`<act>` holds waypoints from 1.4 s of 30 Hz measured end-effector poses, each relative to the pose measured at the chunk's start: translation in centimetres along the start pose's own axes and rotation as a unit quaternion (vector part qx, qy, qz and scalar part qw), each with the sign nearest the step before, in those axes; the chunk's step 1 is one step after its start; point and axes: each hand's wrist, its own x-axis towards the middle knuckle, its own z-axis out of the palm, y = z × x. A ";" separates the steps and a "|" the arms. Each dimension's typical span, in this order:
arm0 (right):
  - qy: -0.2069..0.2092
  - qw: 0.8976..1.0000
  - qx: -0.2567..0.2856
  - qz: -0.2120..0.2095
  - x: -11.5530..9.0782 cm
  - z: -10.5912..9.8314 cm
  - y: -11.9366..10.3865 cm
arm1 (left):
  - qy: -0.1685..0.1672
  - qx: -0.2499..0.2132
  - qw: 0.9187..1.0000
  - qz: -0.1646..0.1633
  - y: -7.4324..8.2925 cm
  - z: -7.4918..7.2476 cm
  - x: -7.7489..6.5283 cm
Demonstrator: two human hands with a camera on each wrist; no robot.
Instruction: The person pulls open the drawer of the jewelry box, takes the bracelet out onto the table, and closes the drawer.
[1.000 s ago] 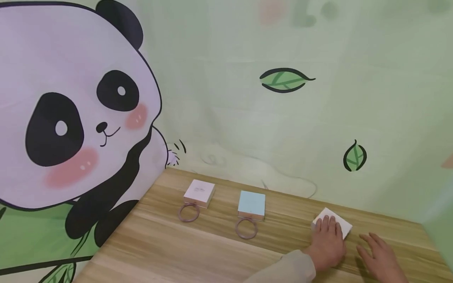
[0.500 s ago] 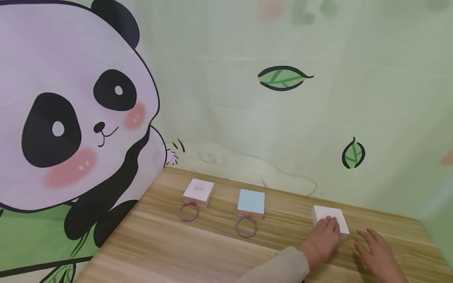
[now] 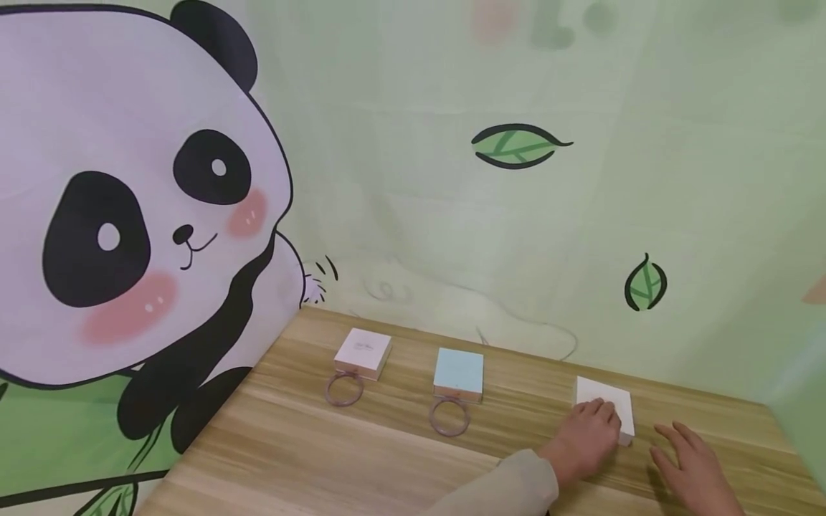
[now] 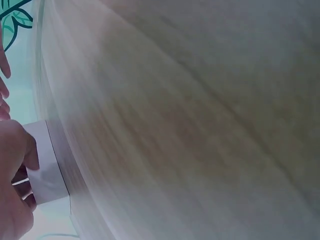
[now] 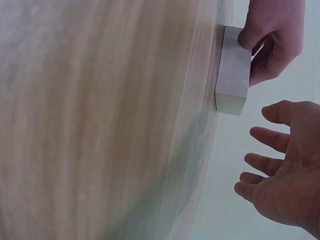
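A flat white box [image 3: 603, 390] lies on the wooden table at the right of the head view. My left hand [image 3: 584, 437] is on its near part, with bent fingers on top. In the left wrist view the thumb of my left hand [image 4: 12, 175] presses the side face of the white box [image 4: 47, 165]. The right wrist view shows that box [image 5: 233, 70] from the side, flat on the table, under the curled left fingers. Just right of it my right hand [image 3: 697, 469] hovers apart from the box, fingers spread and holding nothing, palm [image 5: 295, 175] facing it.
A pale pink box [image 3: 363, 347] stands at the table's far left, a mauve ring [image 3: 344, 405] at its front. Further right is a light blue box [image 3: 459, 369] with a similar ring [image 3: 449, 435]. A green wall cloth [image 3: 413, 179] with a panda backs the wooden table [image 3: 323, 451].
The white box has turned on the table, its edges now closer to the blue box's direction. My left hand went from flat fingers to bent ones. The right hand barely moved.
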 end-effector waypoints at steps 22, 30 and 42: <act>0.003 1.000 -0.007 -0.006 -0.7 1.1 0.9 | -0.029 -0.072 0.995 -0.067 1.7 1.5 0.0; 0.011 1.000 -0.008 -0.006 -0.5 0.9 0.5 | -0.029 -0.103 0.988 -0.115 2.2 1.1 1.2; 0.006 1.000 -0.010 -0.003 -0.4 0.3 0.5 | -0.043 -0.105 0.983 -0.146 3.0 0.5 2.0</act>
